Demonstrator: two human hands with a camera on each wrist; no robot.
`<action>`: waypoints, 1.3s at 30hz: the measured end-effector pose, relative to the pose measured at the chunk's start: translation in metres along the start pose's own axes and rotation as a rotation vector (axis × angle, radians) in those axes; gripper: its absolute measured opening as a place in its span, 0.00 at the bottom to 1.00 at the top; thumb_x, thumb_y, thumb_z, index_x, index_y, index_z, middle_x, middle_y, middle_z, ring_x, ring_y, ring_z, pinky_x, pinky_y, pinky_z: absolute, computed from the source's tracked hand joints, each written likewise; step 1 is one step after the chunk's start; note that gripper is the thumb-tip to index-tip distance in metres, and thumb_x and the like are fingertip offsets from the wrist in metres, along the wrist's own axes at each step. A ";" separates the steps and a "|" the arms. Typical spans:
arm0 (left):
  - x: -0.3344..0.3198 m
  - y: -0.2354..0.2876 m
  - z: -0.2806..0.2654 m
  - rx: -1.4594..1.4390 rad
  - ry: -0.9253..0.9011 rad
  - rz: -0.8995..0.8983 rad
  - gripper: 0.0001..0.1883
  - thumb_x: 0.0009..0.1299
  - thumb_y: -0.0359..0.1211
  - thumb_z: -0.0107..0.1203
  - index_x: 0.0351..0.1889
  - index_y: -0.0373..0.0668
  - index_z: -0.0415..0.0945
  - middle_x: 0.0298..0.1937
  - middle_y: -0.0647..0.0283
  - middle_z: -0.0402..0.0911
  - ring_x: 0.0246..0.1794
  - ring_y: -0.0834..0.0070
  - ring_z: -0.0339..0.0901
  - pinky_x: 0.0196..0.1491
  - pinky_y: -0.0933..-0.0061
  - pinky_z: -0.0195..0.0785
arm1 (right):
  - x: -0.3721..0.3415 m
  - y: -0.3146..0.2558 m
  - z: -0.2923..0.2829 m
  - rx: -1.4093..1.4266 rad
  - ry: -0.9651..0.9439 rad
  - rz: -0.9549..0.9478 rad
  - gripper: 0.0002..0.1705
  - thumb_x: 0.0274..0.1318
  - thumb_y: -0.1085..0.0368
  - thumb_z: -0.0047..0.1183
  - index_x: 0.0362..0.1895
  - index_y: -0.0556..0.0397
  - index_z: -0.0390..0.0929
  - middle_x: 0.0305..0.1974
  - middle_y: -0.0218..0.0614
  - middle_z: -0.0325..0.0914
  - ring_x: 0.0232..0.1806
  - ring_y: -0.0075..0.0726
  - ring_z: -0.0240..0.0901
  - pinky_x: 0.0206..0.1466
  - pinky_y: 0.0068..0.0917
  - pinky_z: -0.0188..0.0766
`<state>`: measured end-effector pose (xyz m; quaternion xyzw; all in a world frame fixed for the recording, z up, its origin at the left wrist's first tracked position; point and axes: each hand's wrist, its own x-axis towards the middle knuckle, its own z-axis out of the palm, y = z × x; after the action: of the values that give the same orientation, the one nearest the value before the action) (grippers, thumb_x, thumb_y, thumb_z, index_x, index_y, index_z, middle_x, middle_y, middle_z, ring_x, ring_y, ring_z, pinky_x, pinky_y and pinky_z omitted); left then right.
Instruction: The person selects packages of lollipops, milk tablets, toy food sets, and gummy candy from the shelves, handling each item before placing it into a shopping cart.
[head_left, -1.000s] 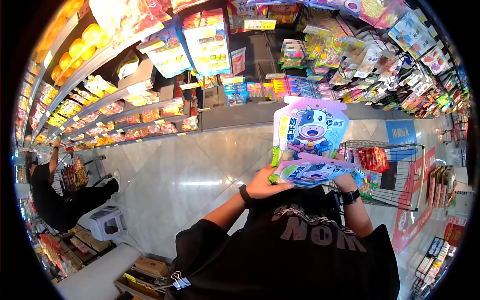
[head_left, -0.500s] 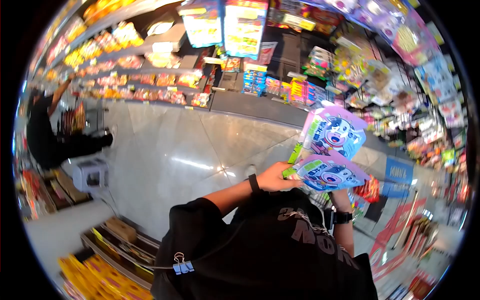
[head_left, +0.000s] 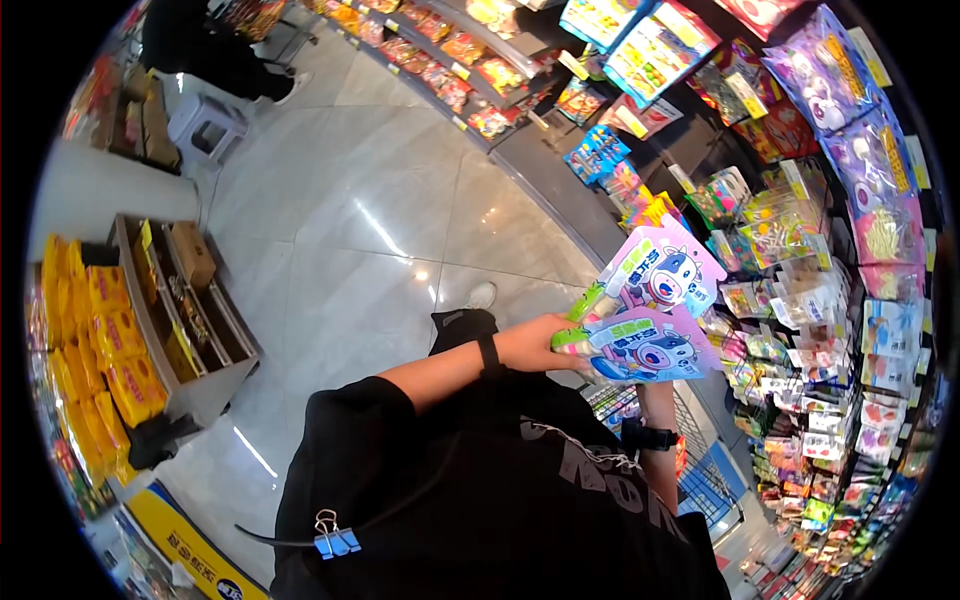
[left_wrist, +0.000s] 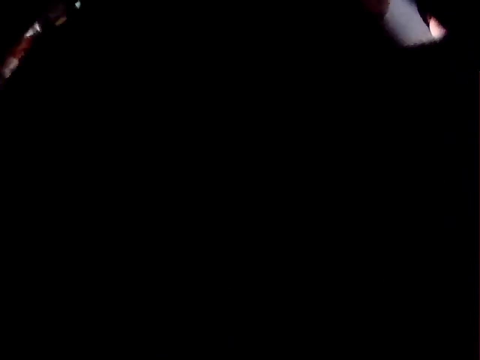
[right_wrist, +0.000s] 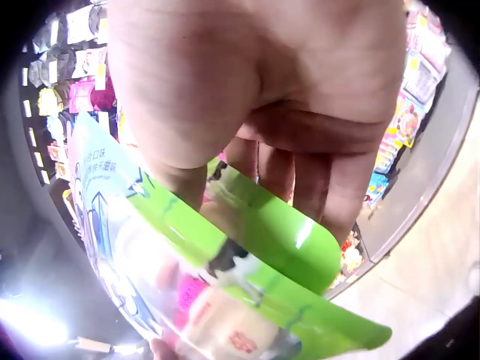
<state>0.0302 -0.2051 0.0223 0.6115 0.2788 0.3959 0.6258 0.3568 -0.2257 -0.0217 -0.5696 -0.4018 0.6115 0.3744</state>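
Two pink-and-blue pouches of milk candy with a cartoon cow are held in front of the torso in the head view. The upper pouch point(head_left: 672, 270) lies partly behind the lower pouch point(head_left: 650, 345). My left hand point(head_left: 535, 343) grips them at their green left edges, thumb on the near side. My right hand point(right_wrist: 255, 82), mostly hidden under the pouches in the head view, shows in the right wrist view with thumb and fingers curled at a green pouch edge point(right_wrist: 300, 240). White wrapped pieces show through a clear window. The left wrist view is almost all black.
A rack of hanging snack bags point(head_left: 800, 330) stands close on the right. A wire shopping cart point(head_left: 690, 420) is below the right arm. Across the floor are a grey stool point(head_left: 205, 130) and another person in black point(head_left: 200, 50). Yellow bags point(head_left: 130, 370) hang at left.
The head view has swung round: stool and other person have shifted upward in frame, and the rack looks nearer. Both hands keep hold of the pouches, the lower one now seen more face-on.
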 end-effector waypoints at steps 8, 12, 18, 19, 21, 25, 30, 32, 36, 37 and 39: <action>-0.043 -0.018 -0.085 -0.014 -0.047 -0.068 0.21 0.68 0.36 0.65 0.57 0.39 0.77 0.55 0.51 0.80 0.55 0.64 0.77 0.59 0.67 0.67 | 0.061 -0.057 0.092 0.078 -0.200 0.006 0.22 0.69 0.65 0.51 0.63 0.58 0.67 0.56 0.39 0.75 0.53 0.34 0.76 0.57 0.31 0.75; -0.037 -0.012 -0.163 0.116 -0.027 -0.057 0.25 0.65 0.34 0.67 0.60 0.42 0.76 0.65 0.49 0.69 0.63 0.57 0.70 0.65 0.65 0.63 | 0.127 -0.072 0.139 0.006 -0.360 0.044 0.26 0.69 0.59 0.49 0.65 0.59 0.66 0.56 0.38 0.75 0.53 0.32 0.75 0.57 0.29 0.74; -0.028 -0.058 -0.259 0.122 0.046 -0.071 0.27 0.64 0.34 0.67 0.62 0.47 0.75 0.69 0.49 0.65 0.67 0.53 0.66 0.67 0.62 0.62 | 0.223 -0.064 0.210 -0.131 -0.202 0.165 0.19 0.65 0.74 0.50 0.60 0.54 0.73 0.46 0.29 0.79 0.40 0.23 0.75 0.42 0.23 0.73; -0.028 -0.067 -0.272 0.153 0.082 -0.075 0.27 0.64 0.34 0.67 0.62 0.47 0.76 0.70 0.49 0.63 0.68 0.53 0.66 0.67 0.62 0.62 | 0.236 -0.060 0.225 -0.125 -0.154 0.132 0.20 0.65 0.75 0.51 0.60 0.54 0.73 0.48 0.29 0.79 0.41 0.24 0.76 0.43 0.23 0.73; -0.025 -0.079 -0.299 0.155 0.058 -0.209 0.25 0.63 0.35 0.68 0.60 0.48 0.77 0.73 0.49 0.58 0.70 0.50 0.63 0.67 0.61 0.62 | 0.258 -0.058 0.244 -0.089 -0.104 0.197 0.17 0.64 0.72 0.56 0.57 0.55 0.76 0.48 0.30 0.81 0.41 0.22 0.77 0.44 0.23 0.74; -0.015 -0.092 -0.340 0.217 0.075 -0.259 0.23 0.62 0.37 0.69 0.56 0.50 0.79 0.73 0.45 0.56 0.70 0.47 0.62 0.69 0.55 0.59 | 0.298 -0.038 0.265 -0.104 -0.053 0.194 0.16 0.63 0.69 0.58 0.55 0.55 0.77 0.44 0.32 0.82 0.37 0.23 0.78 0.40 0.22 0.73; -0.001 -0.165 -0.366 0.161 -0.003 -0.348 0.22 0.62 0.36 0.68 0.55 0.49 0.80 0.78 0.45 0.45 0.78 0.48 0.47 0.74 0.56 0.50 | 0.350 -0.019 0.274 -0.072 -0.149 0.254 0.15 0.63 0.68 0.58 0.53 0.55 0.78 0.44 0.33 0.83 0.40 0.23 0.77 0.43 0.22 0.72; 0.011 -0.181 -0.382 0.110 -0.010 -0.312 0.22 0.62 0.36 0.68 0.56 0.49 0.80 0.80 0.46 0.40 0.80 0.51 0.42 0.75 0.56 0.48 | 0.374 0.005 0.261 -0.268 -0.037 0.199 0.14 0.63 0.67 0.59 0.52 0.56 0.79 0.44 0.32 0.83 0.41 0.22 0.78 0.44 0.23 0.72; 0.037 -0.238 -0.397 0.090 -0.114 -0.250 0.26 0.62 0.34 0.68 0.59 0.44 0.77 0.81 0.49 0.36 0.81 0.53 0.41 0.76 0.58 0.46 | 0.412 0.015 0.252 -0.180 -0.031 0.170 0.13 0.62 0.67 0.61 0.50 0.56 0.80 0.42 0.29 0.84 0.40 0.20 0.76 0.44 0.22 0.72; 0.048 -0.245 -0.399 0.105 -0.098 -0.264 0.26 0.63 0.35 0.67 0.59 0.42 0.77 0.81 0.49 0.36 0.80 0.52 0.41 0.76 0.58 0.46 | 0.425 0.022 0.245 -0.145 -0.027 0.136 0.14 0.61 0.66 0.62 0.49 0.56 0.80 0.41 0.29 0.83 0.39 0.19 0.75 0.42 0.21 0.71; 0.071 -0.244 -0.404 0.102 -0.085 -0.287 0.26 0.63 0.37 0.67 0.58 0.37 0.76 0.80 0.47 0.38 0.80 0.52 0.42 0.75 0.60 0.47 | 0.447 0.025 0.233 -0.283 0.045 0.142 0.14 0.60 0.65 0.63 0.49 0.55 0.80 0.38 0.27 0.83 0.35 0.17 0.73 0.38 0.18 0.68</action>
<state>-0.2314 0.0894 -0.2473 0.6126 0.3563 0.2618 0.6552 0.0923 0.1584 -0.2146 -0.6573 -0.4340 0.5607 0.2554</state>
